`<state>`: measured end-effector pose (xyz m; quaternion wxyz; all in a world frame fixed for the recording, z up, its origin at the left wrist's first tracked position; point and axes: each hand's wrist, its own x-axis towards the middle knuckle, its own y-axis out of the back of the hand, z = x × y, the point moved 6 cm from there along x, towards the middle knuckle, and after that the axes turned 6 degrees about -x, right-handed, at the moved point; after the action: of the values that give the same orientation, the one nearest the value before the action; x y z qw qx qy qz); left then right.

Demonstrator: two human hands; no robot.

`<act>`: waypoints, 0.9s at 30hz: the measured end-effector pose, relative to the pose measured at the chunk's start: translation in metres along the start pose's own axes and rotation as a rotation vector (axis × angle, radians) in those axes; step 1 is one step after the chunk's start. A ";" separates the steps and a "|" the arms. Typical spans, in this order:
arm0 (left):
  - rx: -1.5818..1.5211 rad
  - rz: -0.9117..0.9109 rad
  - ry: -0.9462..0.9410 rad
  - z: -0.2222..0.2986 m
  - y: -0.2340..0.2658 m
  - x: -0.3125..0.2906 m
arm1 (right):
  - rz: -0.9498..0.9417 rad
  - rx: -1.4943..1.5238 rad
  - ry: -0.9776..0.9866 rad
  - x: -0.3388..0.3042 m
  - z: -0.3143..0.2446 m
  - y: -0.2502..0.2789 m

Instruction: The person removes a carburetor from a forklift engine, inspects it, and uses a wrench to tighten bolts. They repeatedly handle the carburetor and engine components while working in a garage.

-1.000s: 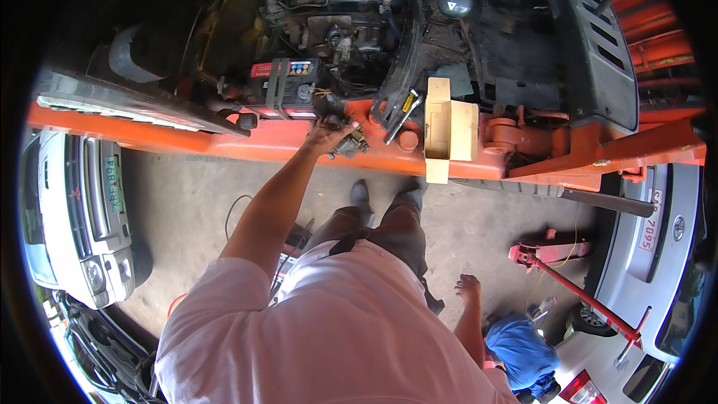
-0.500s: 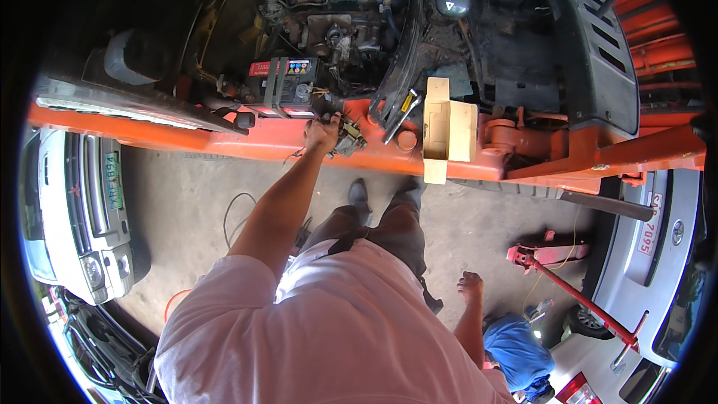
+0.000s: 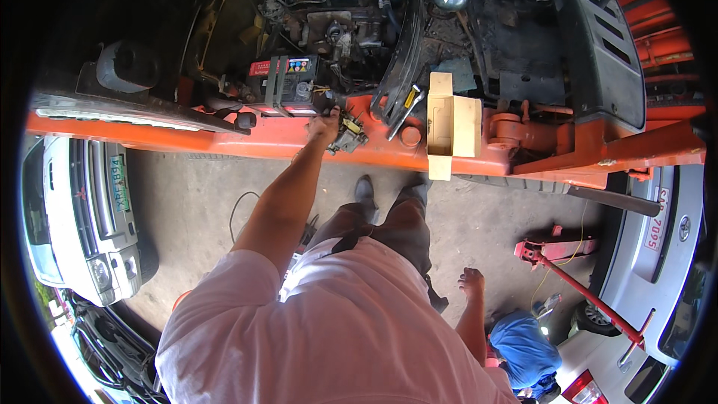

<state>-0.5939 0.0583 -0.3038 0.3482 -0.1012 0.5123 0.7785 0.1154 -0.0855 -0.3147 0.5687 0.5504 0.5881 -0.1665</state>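
We count one metal part (image 3: 348,139) and two hands. The part sits on the orange frame (image 3: 247,141), below the right end of the one battery (image 3: 301,90). Its outline is compact and irregular, so we cannot fix its long axis or tell which way it points. One yellowish piece on its upper side slants down toward the right.

Our left hand (image 3: 322,129) is just left of the part, its fingers bunched and directed up toward the battery's lower right corner. We cannot tell whether they pinch anything. Our right hand (image 3: 471,282) hangs well apart over the floor (image 3: 479,217), fingers bent; we cannot tell whether they meet the palm.

Right of the part we count two tools: one silver tool (image 3: 404,118), its long axis running from upper right to lower left, and one yellow tool (image 3: 410,96) beside its upper end. Next to these stands one open cardboard box (image 3: 467,129). On the floor we count two boots (image 3: 364,189) and one red jack (image 3: 572,249). One co-worker in blue (image 3: 523,344) is at lower right.
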 end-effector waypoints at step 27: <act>0.028 0.254 -0.005 -0.004 0.006 -0.037 | 0.164 -0.995 1.379 0.027 -0.457 -0.273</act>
<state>-0.5717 0.0376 -0.2819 0.2492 -0.0287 0.5309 0.8095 -0.3283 0.2097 -0.3197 0.2691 0.2556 0.7659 0.5251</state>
